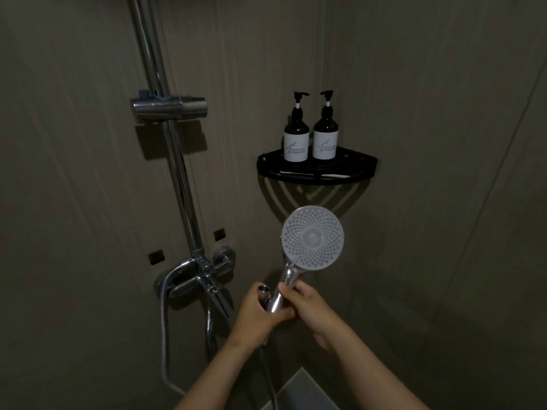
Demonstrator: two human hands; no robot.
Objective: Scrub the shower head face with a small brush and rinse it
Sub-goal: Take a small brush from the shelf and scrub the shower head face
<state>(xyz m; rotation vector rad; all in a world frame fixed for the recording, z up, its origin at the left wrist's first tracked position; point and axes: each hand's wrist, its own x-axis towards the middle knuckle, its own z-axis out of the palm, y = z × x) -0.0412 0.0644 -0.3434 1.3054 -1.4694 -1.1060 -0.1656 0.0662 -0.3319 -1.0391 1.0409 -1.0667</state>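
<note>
— Shower head (312, 238)?

— Round, pale grey face dotted with rings of small nozzles, turned toward the camera. Tilted slightly, face up at the far end, chrome handle (281, 287) running down and to the left, nearer the camera.

— Position?

— Held up right of centre, below a corner shelf.

— Brush?

— Cannot tell; only a small dark tip visible just left of the handle.

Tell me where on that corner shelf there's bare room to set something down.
The corner shelf is free on its right part, between the right pump bottle and the side wall. The left part is crowded: the left pump bottle stands close beside the other, near the shelf's left end. Both hands hold the shower head by its handle.
</note>
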